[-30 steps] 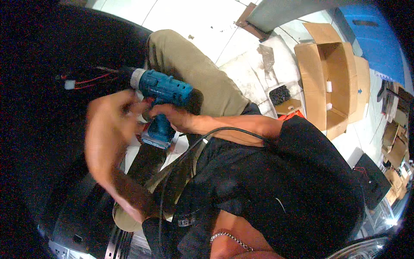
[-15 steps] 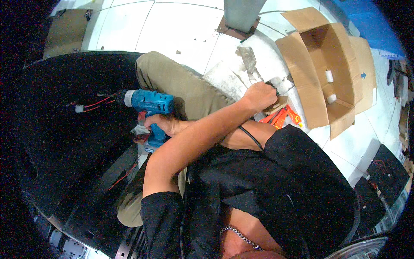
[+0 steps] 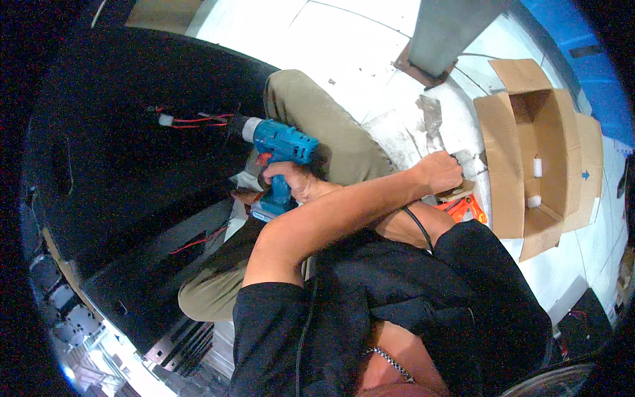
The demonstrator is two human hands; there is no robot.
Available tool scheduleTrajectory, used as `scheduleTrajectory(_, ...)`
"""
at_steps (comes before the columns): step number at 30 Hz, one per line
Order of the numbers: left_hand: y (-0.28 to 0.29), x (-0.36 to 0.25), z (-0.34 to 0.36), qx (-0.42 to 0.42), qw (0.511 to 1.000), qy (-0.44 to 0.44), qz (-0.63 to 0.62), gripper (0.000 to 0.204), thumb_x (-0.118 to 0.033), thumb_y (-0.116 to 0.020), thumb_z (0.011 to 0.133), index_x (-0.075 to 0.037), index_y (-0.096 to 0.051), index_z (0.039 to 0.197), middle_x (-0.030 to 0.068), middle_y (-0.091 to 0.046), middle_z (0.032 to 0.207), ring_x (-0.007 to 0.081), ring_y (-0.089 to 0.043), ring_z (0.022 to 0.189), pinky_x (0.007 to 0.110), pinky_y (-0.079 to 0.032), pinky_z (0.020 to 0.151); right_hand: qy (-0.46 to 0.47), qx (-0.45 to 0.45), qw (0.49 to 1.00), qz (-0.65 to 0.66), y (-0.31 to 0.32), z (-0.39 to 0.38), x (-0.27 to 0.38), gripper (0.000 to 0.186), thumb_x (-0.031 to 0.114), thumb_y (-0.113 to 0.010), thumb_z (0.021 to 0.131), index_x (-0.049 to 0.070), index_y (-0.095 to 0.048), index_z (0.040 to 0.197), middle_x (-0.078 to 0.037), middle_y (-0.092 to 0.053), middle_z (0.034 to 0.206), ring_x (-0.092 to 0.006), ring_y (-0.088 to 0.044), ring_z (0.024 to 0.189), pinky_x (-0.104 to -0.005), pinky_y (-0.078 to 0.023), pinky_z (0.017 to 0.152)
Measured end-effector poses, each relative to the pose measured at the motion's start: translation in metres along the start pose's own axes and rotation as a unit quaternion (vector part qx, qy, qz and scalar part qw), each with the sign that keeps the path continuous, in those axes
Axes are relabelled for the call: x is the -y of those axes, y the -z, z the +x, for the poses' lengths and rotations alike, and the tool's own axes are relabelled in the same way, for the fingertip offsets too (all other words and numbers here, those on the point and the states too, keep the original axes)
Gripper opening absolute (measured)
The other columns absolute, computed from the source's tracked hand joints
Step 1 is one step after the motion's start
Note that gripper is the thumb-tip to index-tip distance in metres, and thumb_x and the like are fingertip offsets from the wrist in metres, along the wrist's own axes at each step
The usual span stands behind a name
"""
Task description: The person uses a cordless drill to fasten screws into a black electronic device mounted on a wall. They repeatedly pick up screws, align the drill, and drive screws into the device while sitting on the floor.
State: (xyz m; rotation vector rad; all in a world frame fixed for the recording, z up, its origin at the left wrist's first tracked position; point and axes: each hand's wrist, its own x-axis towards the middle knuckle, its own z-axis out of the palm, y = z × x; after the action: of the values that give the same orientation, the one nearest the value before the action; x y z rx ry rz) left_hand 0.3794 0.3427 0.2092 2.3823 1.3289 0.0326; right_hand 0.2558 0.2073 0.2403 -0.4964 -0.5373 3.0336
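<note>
My arms are crossed. My right hand [image 3: 296, 181] is wrapped round the grip of a blue cordless drill [image 3: 286, 142], its index finger by the red trigger. The drill's chuck points left, over a large black panel [image 3: 152, 212], close to red wires with a white connector [image 3: 166, 120]. My left arm reaches across to the right, where my left hand [image 3: 439, 171] is closed beside a small brown container [image 3: 460, 192]. Its fingertips and anything in them are hidden. Orange-handled tools [image 3: 466, 209] lie just below that hand.
An open cardboard box [image 3: 503, 159] with white rolls [image 3: 537, 167] inside stands on the right. A grey post [image 3: 446, 40] rises from the tiled floor at the back. My bent knee [image 3: 291, 89] lies beside the panel. Another black panel [image 3: 585, 324] with wires is at lower right.
The view has shifted, so everything sits further right in it. My left hand remains closed near the brown container, and my right hand still holds the drill by the panel.
</note>
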Motion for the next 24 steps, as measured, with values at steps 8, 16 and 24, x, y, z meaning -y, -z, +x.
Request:
scheduleTrajectory(8, 0.008, 0.004, -0.007, -0.071, 0.989, 0.042, -0.122, 0.013, -0.010, -0.060, 0.071, 0.001, -0.067, 0.074, 0.0198, -0.067, 0.075, 0.0362, -0.068, 0.077, 0.045, -0.055, 0.065, -0.009, -0.035, 0.999, -0.024, -0.001, 0.008, -0.010, 0.030, 0.011, -0.065, 0.068, 0.005, -0.063, 0.098, -0.003, -0.060, 0.082, -0.0152, -0.057, 0.072, -0.0278, -0.046, 0.069)
scheduleTrajectory(16, 0.104, 0.035, -0.097, -0.226, 0.932, 0.098, -0.266, 0.020, -0.005, -0.058, 0.071, 0.003, -0.063, 0.089, 0.0243, -0.062, 0.087, 0.0369, -0.062, 0.085, 0.044, -0.051, 0.077, 0.149, 0.041, 0.941, -0.302, 0.034, 0.011, -0.037, 0.031, 0.008, -0.066, 0.068, 0.007, -0.061, 0.099, -0.004, -0.061, 0.085, -0.0183, -0.058, 0.083, -0.0314, -0.046, 0.076)
scheduleTrajectory(24, 0.162, 0.054, -0.359, -0.700, 0.487, 0.278, -0.443, 0.022, -0.013, -0.052, 0.095, 0.004, -0.058, 0.109, 0.0132, -0.064, 0.090, 0.0217, -0.066, 0.081, 0.033, -0.056, 0.074, 0.007, -0.042, 0.998, -0.037, -0.025, -0.023, 0.015, 0.034, 0.006, -0.061, 0.072, 0.000, -0.056, 0.106, -0.008, -0.059, 0.079, -0.0202, -0.058, 0.074, -0.0324, -0.047, 0.074)
